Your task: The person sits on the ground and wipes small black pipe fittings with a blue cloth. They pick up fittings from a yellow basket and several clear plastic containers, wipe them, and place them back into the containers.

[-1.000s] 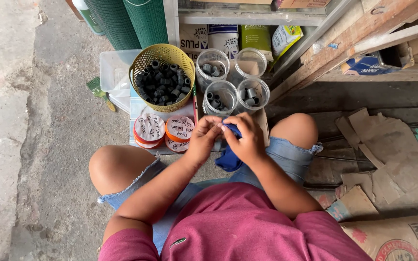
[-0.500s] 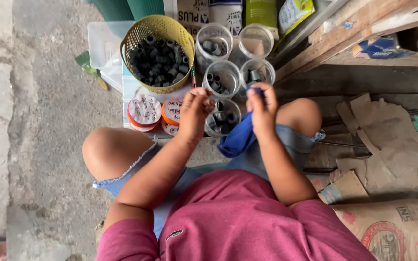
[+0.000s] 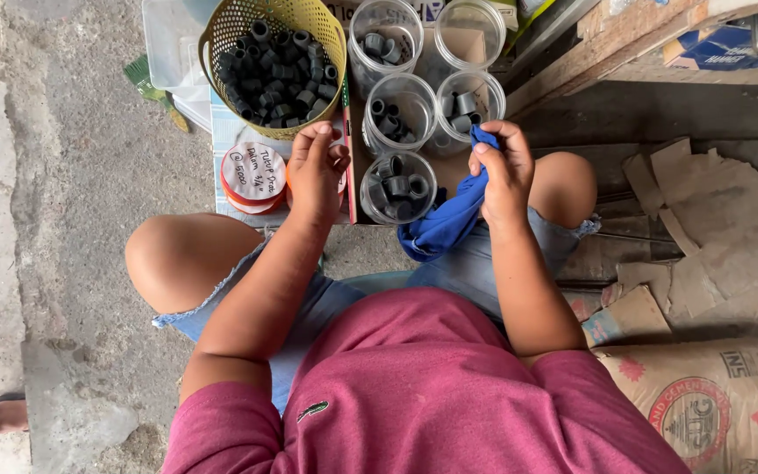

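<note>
My left hand (image 3: 316, 171) reaches forward over the orange-rimmed tubs (image 3: 253, 178), its fingertips at the near rim of a yellow mesh basket (image 3: 221, 35) full of dark short pipe fittings (image 3: 278, 75). Nothing shows in its fingers. My right hand (image 3: 504, 167) grips a bunched blue cloth (image 3: 445, 224) that hangs down over my right knee. It is just beside the clear plastic jars (image 3: 396, 101), which hold several dark fittings; the nearest jar (image 3: 396, 186) sits between my two hands.
A wooden shelf edge (image 3: 598, 53) runs along the right above torn cardboard pieces (image 3: 712, 228). A printed paper sack (image 3: 704, 404) lies at the lower right. A clear plastic tub (image 3: 164, 35) stands left of the basket on the concrete floor (image 3: 63, 175).
My hands were together on the blue cloth a second ago. They have parted: the left hand went to the basket rim, and the right rose toward the jars with the cloth.
</note>
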